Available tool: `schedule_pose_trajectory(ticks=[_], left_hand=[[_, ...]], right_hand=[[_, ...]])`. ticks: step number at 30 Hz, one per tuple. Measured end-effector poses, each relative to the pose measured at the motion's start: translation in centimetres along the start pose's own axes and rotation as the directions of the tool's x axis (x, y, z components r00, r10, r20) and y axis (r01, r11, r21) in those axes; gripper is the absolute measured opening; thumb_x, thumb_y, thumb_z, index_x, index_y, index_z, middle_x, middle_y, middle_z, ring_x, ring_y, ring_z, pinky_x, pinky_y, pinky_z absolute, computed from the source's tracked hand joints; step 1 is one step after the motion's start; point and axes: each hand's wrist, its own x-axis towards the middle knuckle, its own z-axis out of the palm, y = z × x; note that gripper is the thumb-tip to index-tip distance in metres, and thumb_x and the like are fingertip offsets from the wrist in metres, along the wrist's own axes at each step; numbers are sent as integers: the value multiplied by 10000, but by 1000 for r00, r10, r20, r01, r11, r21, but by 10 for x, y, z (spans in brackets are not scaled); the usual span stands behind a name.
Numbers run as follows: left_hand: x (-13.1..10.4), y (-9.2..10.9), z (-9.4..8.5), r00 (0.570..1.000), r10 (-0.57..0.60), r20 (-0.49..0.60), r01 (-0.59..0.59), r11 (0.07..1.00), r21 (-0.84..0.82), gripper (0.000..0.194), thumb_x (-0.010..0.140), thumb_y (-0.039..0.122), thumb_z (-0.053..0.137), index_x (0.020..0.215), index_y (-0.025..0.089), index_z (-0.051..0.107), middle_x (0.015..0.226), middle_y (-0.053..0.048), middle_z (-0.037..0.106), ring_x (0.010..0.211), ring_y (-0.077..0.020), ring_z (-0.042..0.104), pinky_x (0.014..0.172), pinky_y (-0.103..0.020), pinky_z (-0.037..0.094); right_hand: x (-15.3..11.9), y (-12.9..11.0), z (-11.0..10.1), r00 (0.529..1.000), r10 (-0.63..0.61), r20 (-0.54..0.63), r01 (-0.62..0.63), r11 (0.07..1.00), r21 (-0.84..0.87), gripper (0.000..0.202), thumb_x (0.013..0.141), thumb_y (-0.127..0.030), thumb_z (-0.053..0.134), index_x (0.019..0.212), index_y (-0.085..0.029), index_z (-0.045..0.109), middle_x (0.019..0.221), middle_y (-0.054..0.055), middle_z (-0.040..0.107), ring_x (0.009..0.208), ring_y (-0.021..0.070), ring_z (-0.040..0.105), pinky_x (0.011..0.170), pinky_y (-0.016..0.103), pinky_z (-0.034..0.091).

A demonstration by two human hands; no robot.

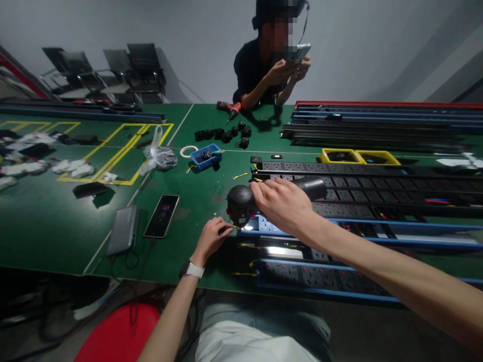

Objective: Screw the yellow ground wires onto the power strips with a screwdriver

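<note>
My right hand (281, 201) is wrapped round the grip of a black cordless drill (239, 202). The drill's rounded back faces up over the left end of a blue metal channel (247, 233), and its tip is hidden. Beside it, my left hand (216, 232) pinches a short yellow-green wire (236, 228) at that same end. Nearer to me lies a blue-edged power strip (285, 274) with a row of black sockets. More black socket strips (347, 190) lie beyond my right hand.
Left of my hands lie a phone (162, 216) and a grey power bank (123, 231). Farther back are a blue bin (206, 157), a plastic bag (160, 156), yellow trays (339, 155) and an orange-black drill (230, 108). A person (264, 65) leans on the far edge, holding a device.
</note>
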Motion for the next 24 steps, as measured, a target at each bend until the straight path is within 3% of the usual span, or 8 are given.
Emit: schedule_pose_trajectory(ticks=[10, 18, 24], left_hand=[[0, -4, 1, 999, 46, 11, -46, 999, 19, 225, 982, 343, 564, 1011, 218, 748, 951, -52, 693, 922, -172, 628, 860, -311, 476], [5, -4, 7, 999, -5, -40, 8, 997, 71, 208, 978, 217, 540, 965, 226, 748, 1067, -50, 712, 1001, -184, 646, 892, -318, 486], [3, -4, 8, 997, 24, -71, -16, 993, 113, 206, 953, 149, 540, 960, 216, 736, 1051, -64, 715, 1028, -203, 644, 883, -319, 494]], right_hand=[[-3, 14, 7, 995, 47, 88, -52, 997, 56, 207, 925, -133, 453, 1107, -114, 550, 957, 95, 713, 832, 234, 652, 707, 338, 351], [2, 1, 2, 1000, -22, -10, 23, 999, 40, 155, 941, -100, 415, 1032, -146, 532, 887, 71, 678, 810, 216, 634, 720, 327, 351], [9, 1, -5, 992, -115, 45, 114, 993, 24, 156, 933, -110, 436, 1065, -121, 518, 868, 69, 646, 807, 227, 632, 697, 332, 345]])
